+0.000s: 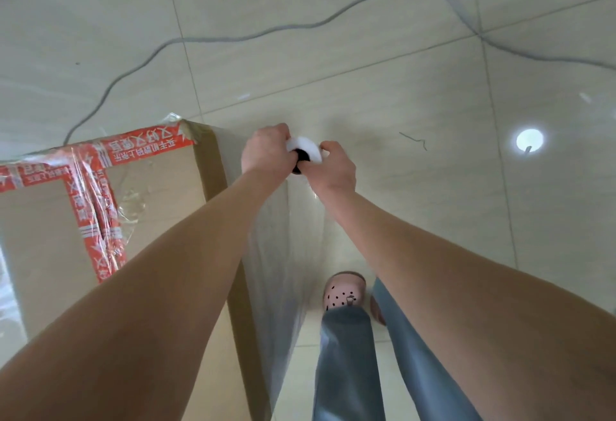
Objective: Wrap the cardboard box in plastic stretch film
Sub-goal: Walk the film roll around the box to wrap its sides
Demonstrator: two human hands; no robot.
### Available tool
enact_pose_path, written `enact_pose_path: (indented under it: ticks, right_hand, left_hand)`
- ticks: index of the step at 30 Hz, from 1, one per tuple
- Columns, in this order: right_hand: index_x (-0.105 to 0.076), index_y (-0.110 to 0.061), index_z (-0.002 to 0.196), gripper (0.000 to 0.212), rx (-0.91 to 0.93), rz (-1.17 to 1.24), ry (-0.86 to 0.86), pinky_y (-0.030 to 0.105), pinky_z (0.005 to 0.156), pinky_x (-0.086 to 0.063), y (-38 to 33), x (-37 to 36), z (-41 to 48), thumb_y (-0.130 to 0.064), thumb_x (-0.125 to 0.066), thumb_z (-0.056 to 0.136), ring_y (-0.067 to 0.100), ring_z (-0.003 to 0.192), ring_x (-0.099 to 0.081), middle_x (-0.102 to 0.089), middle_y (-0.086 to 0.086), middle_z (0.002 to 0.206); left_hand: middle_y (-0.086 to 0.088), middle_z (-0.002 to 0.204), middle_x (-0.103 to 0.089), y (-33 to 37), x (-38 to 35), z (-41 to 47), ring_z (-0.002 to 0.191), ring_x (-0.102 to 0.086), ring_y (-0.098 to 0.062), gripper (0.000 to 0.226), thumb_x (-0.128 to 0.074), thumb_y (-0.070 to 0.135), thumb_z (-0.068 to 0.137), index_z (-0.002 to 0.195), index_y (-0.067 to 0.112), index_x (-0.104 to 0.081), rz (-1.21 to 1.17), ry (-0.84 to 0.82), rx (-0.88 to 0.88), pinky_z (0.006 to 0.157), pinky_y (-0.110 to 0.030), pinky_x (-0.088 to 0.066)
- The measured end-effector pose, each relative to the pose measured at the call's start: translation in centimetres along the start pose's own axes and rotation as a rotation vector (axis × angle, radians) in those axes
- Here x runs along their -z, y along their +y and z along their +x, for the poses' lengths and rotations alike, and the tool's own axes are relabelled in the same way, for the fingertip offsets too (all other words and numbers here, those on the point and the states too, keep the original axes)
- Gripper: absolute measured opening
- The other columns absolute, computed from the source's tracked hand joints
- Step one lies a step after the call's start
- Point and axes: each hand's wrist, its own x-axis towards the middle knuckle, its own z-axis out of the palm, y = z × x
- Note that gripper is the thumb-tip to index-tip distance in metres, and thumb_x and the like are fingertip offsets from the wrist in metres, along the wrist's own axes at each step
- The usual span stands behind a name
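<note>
A tall cardboard box (156, 187) sealed with red printed tape stands at the left. A white roll of stretch film (305, 150) is held upright beyond the box's far right corner. My left hand (266, 150) grips the roll's top from the left, and my right hand (333, 167) grips it from the right. A sheet of clear film (283, 270) runs down from the roll along the box's right side. Crinkled film also lies over the taped top.
Grey cables (233, 38) snake over the tiled floor beyond the box. A small dark scrap (413, 140) lies on the tiles to the right. My legs in grey trousers and a pink perforated shoe (343, 290) stand just right of the box.
</note>
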Motion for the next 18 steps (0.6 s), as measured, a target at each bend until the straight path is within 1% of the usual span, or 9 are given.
enact_pose_path:
  ticks: [2, 4, 6, 8, 10, 12, 14, 16, 18]
  right_hand:
    - [-0.048, -0.020, 0.133, 0.051, 0.016, 0.054, -0.041, 0.029, 0.082, -0.049, -1.0, -0.8, 0.5, -0.020, -0.063, 0.084, 0.018, 0.094, -0.058, -0.054, -0.003, 0.104]
    - [-0.050, -0.017, 0.132, 0.049, 0.014, 0.115, -0.075, 0.037, 0.089, -0.052, -2.1, -1.4, 1.2, -0.015, -0.063, 0.085, 0.024, 0.102, -0.061, -0.054, -0.001, 0.105]
    - [-0.051, -0.013, 0.133, 0.049, 0.019, 0.083, -0.113, 0.041, 0.092, -0.051, -2.9, -1.8, 1.8, -0.012, -0.064, 0.085, 0.028, 0.109, -0.059, -0.056, 0.005, 0.116]
    - [-0.050, -0.012, 0.134, 0.050, 0.024, 0.049, -0.139, 0.041, 0.092, -0.051, -3.3, -2.2, 2.2, -0.012, -0.064, 0.086, 0.029, 0.109, -0.059, -0.055, 0.008, 0.127]
    - [-0.049, -0.013, 0.136, 0.050, 0.009, 0.034, -0.140, 0.042, 0.092, -0.051, -3.4, -2.8, 2.1, -0.012, -0.063, 0.087, 0.030, 0.108, -0.059, -0.055, 0.009, 0.129]
    - [-0.048, -0.014, 0.137, 0.052, 0.010, 0.011, -0.122, 0.043, 0.091, -0.051, -3.5, -3.3, 1.9, -0.013, -0.062, 0.088, 0.031, 0.108, -0.059, -0.054, 0.008, 0.131]
    - [-0.049, -0.016, 0.136, 0.049, 0.011, -0.035, -0.123, 0.043, 0.089, -0.052, -3.9, -3.6, 2.0, -0.016, -0.060, 0.089, 0.029, 0.104, -0.061, -0.055, 0.004, 0.127]
    - [-0.058, -0.020, 0.119, 0.029, 0.024, -0.067, -0.132, 0.042, 0.083, -0.054, -4.3, -3.7, 2.2, -0.016, -0.057, 0.090, 0.025, 0.088, -0.062, -0.059, 0.001, 0.107]
    - [-0.059, -0.021, 0.102, 0.013, 0.031, -0.095, -0.124, 0.038, 0.078, -0.054, -4.7, -3.9, 2.3, -0.017, -0.055, 0.090, 0.022, 0.080, -0.059, -0.059, -0.001, 0.092]
  left_hand:
    - [-0.013, 0.093, -0.062, -0.3, 0.7, 0.6, 0.087, -0.059, -0.032, 0.016, -0.058, 0.015, 0.081, 0.096, 0.010, -0.058, -0.051, 0.029, 0.065, 0.061, -0.030, -0.037]
    - [-0.013, 0.093, -0.063, -0.9, 1.3, 1.1, 0.088, -0.059, -0.031, 0.016, -0.059, 0.016, 0.082, 0.097, 0.009, -0.058, -0.073, 0.048, 0.133, 0.063, -0.030, -0.037]
    - [-0.012, 0.093, -0.063, -1.7, 1.6, 1.5, 0.085, -0.058, -0.029, 0.016, -0.060, 0.015, 0.082, 0.096, 0.008, -0.058, -0.102, 0.046, 0.197, 0.063, -0.030, -0.038]
    - [-0.012, 0.093, -0.063, -2.3, 1.7, 1.8, 0.083, -0.058, -0.027, 0.016, -0.060, 0.015, 0.083, 0.097, 0.008, -0.056, -0.125, 0.012, 0.240, 0.063, -0.030, -0.039]
    - [-0.013, 0.099, -0.063, -2.6, 2.0, 1.9, 0.090, -0.061, -0.030, 0.021, -0.060, 0.016, 0.084, 0.103, 0.008, -0.055, -0.094, -0.043, 0.248, 0.064, -0.031, -0.042]
    - [-0.014, 0.108, -0.061, -2.6, 2.5, 2.0, 0.099, -0.061, -0.032, 0.029, -0.060, 0.016, 0.087, 0.114, 0.008, -0.053, 0.009, -0.089, 0.203, 0.068, -0.034, -0.046]
    - [-0.012, 0.116, -0.058, -2.5, 2.8, 2.0, 0.105, -0.058, -0.031, 0.037, -0.058, 0.012, 0.088, 0.123, 0.011, -0.048, 0.125, -0.102, 0.078, 0.073, -0.037, -0.048]
    - [-0.009, 0.121, -0.054, -2.5, 3.1, 2.2, 0.109, -0.055, -0.029, 0.044, -0.056, 0.008, 0.088, 0.130, 0.014, -0.044, 0.218, -0.094, -0.083, 0.073, -0.037, -0.046]
    - [-0.007, 0.123, -0.051, -2.5, 3.6, 2.7, 0.112, -0.052, -0.027, 0.046, -0.055, 0.006, 0.088, 0.131, 0.015, -0.043, 0.316, -0.101, -0.219, 0.074, -0.036, -0.044]
